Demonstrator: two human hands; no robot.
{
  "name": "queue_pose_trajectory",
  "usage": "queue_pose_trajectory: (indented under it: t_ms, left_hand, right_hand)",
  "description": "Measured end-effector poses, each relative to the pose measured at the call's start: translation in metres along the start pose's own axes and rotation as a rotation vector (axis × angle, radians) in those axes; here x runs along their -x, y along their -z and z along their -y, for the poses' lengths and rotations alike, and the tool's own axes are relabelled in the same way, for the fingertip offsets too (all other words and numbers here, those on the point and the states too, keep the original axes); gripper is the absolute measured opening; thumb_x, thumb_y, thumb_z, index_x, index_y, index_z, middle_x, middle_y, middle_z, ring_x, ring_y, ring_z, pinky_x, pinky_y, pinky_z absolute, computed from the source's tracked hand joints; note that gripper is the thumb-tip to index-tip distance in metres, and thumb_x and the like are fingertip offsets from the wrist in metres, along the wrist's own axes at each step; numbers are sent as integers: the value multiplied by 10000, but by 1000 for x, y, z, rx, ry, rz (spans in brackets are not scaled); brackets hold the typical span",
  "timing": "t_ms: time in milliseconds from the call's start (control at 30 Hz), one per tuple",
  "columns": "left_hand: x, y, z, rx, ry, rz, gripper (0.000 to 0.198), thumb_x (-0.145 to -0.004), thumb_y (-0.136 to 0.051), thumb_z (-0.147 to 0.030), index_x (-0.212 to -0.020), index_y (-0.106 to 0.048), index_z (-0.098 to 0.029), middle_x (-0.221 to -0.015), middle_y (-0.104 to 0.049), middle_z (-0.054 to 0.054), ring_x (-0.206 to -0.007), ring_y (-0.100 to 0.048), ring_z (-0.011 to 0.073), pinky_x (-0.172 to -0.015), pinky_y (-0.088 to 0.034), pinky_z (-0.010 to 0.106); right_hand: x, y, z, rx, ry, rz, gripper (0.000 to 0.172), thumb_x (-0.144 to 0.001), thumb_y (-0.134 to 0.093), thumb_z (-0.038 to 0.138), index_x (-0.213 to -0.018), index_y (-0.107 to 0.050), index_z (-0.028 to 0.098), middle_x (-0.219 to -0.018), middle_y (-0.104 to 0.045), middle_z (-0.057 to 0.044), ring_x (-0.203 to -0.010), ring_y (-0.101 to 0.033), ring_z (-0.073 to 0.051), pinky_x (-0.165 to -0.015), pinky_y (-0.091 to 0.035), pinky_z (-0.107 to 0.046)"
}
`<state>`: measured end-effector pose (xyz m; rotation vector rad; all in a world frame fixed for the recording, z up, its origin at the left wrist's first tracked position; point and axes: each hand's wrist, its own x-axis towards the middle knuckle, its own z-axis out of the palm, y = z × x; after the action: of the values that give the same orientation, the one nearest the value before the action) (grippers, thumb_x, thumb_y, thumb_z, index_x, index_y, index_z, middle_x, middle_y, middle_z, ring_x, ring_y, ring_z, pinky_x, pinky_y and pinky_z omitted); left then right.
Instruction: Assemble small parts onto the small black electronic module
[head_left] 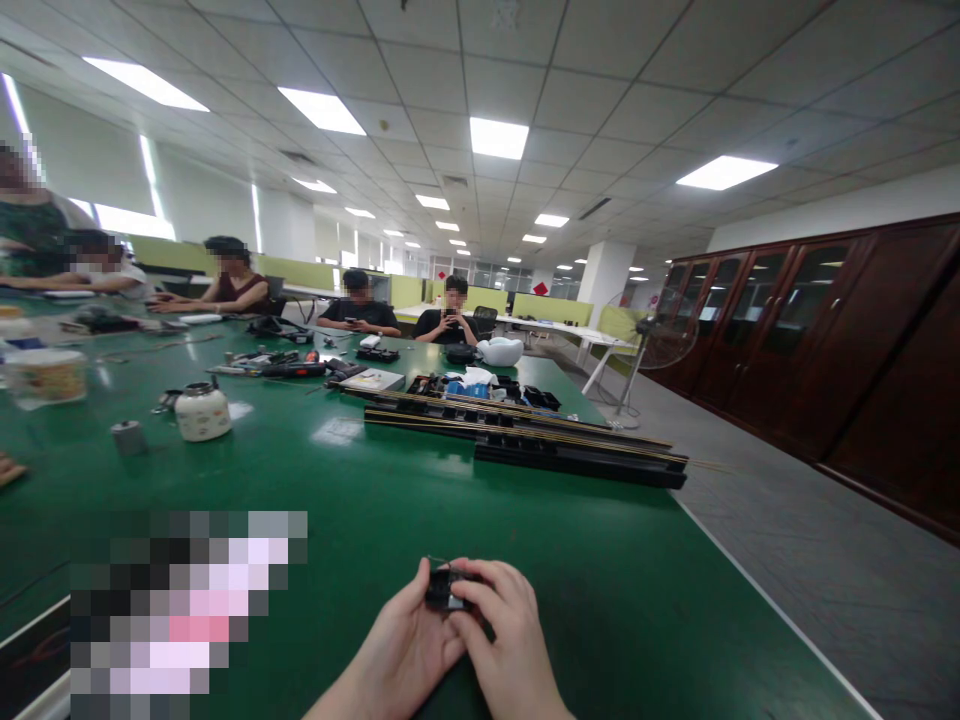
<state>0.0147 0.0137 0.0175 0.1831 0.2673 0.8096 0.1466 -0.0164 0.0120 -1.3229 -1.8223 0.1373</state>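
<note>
Just above the near part of the green table (330,590), both my hands meet around a small black box-like part (437,590) with a thin wire at its top. My left hand (405,630) is closed on its left side, the thumb along its edge. From the right, my right hand (510,625) has its fingers curled over the part, with thumb and forefinger close to a small light-coloured piece on it. The fingers hide most of the part's right side, so its exact kind cannot be made out.
Long black rails with brass-coloured rods (570,445) lie across the table ahead. A cream jar (204,412), a grey cylinder (129,437) and a tub (49,375) stand at left. Several people sit beyond. A fan (637,365) stands right of the table.
</note>
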Motion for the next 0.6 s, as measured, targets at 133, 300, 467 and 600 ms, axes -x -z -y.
queue_pose_trajectory:
  t_ms: [133,300,467,600]
  left_hand:
    - [1,-2,1,-32,14,-7,409,-912,-333,-358,-877,-641,-92,-852,-692,106,-733,-650,149,-735,-452,258]
    - [0,4,0,-76,51,6,389,-892,-376,-387,-888,-640,-101,-845,-695,100,-724,-654,163,-725,-453,268]
    - [-3,9,-2,-176,14,-35,335,-861,-443,-409,-944,-621,-137,-861,-705,83,-738,-662,168,-765,-447,291]
    - [-4,10,-3,-320,-84,-110,322,-838,-491,-406,-1013,-589,-153,-901,-708,89,-836,-660,196,-831,-430,323]
  right_hand:
    - [-1,0,0,27,-13,31,279,-695,-645,142,-916,-641,312,-1077,-625,10,-1032,-530,-200,-908,-411,-376]
    - [0,0,-3,-3,-17,44,313,-677,-644,117,-925,-650,309,-1071,-628,-6,-1021,-540,-206,-894,-420,-384]
    - [0,2,-5,-48,19,18,399,-697,-611,93,-1017,-625,331,-1083,-632,-6,-1017,-562,-189,-886,-448,-357]
    - [1,3,-7,-98,-22,-23,333,-751,-584,161,-1048,-603,311,-1081,-642,-7,-1028,-573,-181,-899,-463,-344]
